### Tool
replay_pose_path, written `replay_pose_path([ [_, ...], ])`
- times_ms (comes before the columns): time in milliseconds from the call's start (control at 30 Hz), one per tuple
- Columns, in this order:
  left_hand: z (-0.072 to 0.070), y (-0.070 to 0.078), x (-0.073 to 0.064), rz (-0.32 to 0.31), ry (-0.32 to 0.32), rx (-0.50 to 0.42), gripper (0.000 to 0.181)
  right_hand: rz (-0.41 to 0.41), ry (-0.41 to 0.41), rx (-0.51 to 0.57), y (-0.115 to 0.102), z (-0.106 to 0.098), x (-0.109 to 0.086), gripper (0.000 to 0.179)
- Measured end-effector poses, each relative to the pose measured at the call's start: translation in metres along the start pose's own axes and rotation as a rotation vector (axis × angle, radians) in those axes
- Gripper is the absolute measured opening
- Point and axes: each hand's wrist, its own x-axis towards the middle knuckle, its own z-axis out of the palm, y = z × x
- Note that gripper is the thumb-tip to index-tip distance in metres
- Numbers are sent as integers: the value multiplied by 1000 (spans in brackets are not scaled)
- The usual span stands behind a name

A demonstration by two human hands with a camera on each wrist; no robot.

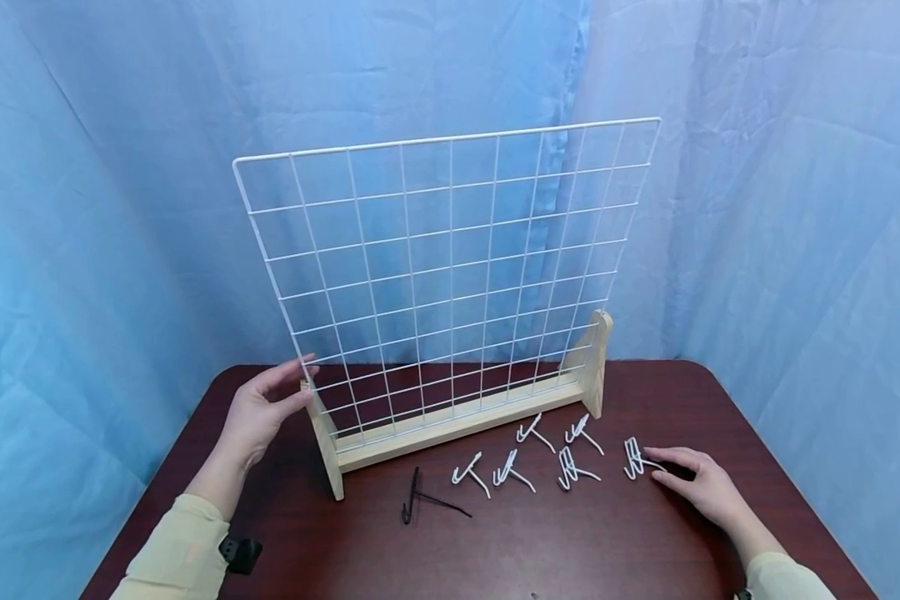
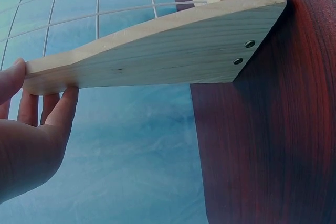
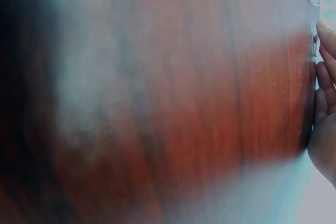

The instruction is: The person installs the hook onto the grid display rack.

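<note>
A white wire grid panel [image 1: 450, 231] stands upright in a pale wooden base [image 1: 450, 429]. My left hand [image 1: 261, 414] grips the top of the base's left side piece [image 2: 157, 56], thumb on one face and fingers on the other. To the right, my right hand [image 1: 701, 483] is beside the rightmost white metal hook [image 1: 633, 458]. Its thumb and index finger are parted around the hook's prong; whether they touch it is hard to tell. In the right wrist view, the right hand [image 3: 326, 124] shows only at the edge.
Several more white hooks [image 1: 512, 471] lie in front of the base, along with one black hook [image 1: 416, 497]. They rest on a dark red-brown wood-grain table [image 1: 540, 550]. Light blue curtains [image 1: 120, 167] hang behind and at both sides.
</note>
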Motion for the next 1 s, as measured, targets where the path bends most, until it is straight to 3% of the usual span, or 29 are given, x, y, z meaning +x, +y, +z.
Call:
replay_pose_path([
  [233,0,1,0,-19,-2,2,53,6,7,-16,1,2,-1,29],
  [1000,1,0,0,-1,-2,-27,51,57,-9,-62,1,1,3,20],
])
